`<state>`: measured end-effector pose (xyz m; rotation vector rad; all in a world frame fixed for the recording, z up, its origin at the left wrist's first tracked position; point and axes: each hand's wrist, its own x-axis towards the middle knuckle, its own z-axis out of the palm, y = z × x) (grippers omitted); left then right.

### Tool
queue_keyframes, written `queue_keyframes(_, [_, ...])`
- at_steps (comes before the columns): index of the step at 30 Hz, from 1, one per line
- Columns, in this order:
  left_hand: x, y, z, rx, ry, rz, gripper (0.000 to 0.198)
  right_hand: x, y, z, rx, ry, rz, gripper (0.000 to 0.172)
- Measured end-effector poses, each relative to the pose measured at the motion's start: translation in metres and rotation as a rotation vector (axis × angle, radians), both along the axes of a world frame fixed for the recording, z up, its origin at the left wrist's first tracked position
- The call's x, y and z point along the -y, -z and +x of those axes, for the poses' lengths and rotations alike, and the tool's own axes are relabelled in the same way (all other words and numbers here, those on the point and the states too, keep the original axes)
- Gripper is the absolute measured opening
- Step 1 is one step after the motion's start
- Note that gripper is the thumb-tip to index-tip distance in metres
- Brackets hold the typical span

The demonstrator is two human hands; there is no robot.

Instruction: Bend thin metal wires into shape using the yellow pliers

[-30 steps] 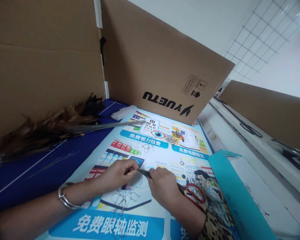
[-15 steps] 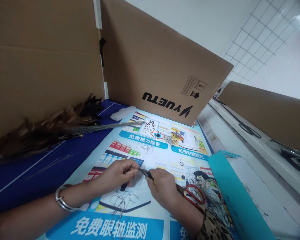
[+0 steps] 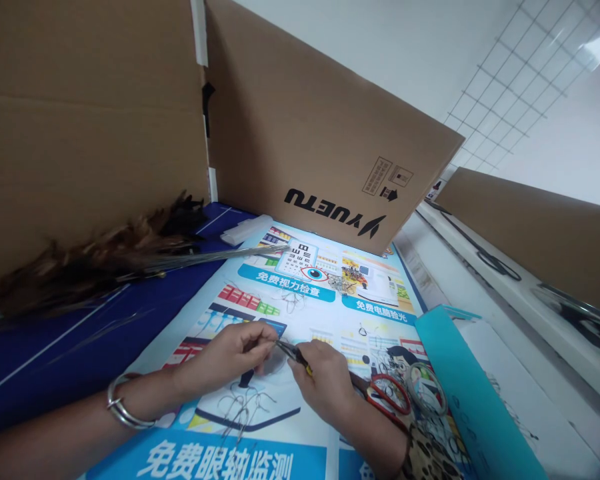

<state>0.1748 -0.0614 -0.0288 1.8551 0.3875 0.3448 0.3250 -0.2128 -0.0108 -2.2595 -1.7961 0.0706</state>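
My right hand [image 3: 325, 377] is closed around a pair of pliers [image 3: 306, 367] with dark jaws and some yellow at the handle. The slim jaws point left, slightly parted, and reach the fingertips of my left hand [image 3: 253, 347]. Thumb and forefinger of that left hand are pinched together; what sits between them is too small to make out. On the printed sheet below my left hand lies a loose cluster of thin bent wire pieces [image 3: 243, 408]. Red-handled scissors [image 3: 390, 393] rest by my right wrist, beside a coil of silvery wire [image 3: 443, 403].
A bundle of brown feathers [image 3: 87, 257] on thin stems lies at the left. Cardboard panels [image 3: 300, 113] stand behind the printed sheet [image 3: 325, 427]. A teal open box [image 3: 473, 380] is at the right. Small metal bits [image 3: 343, 283] lie further back.
The plier jaws look more parted now than before. Both hands have stayed almost in place, with the left still pinched near the jaws.
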Motion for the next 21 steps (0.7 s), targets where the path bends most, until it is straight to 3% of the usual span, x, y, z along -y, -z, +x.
queue_keyframes(9, [-0.0016, 0.0064, 0.0005, -0.003, 0.005, 0.012, 0.013, 0.0008, 0.0027, 0.0009, 0.092, -0.010, 0.045, 0.009])
queue_keyframes(21, [-0.0003, 0.0009, 0.0006, -0.043, 0.014, 0.048, 0.011, 0.0006, -0.0007, 0.0034, 0.198, -0.030, 0.035, 0.008])
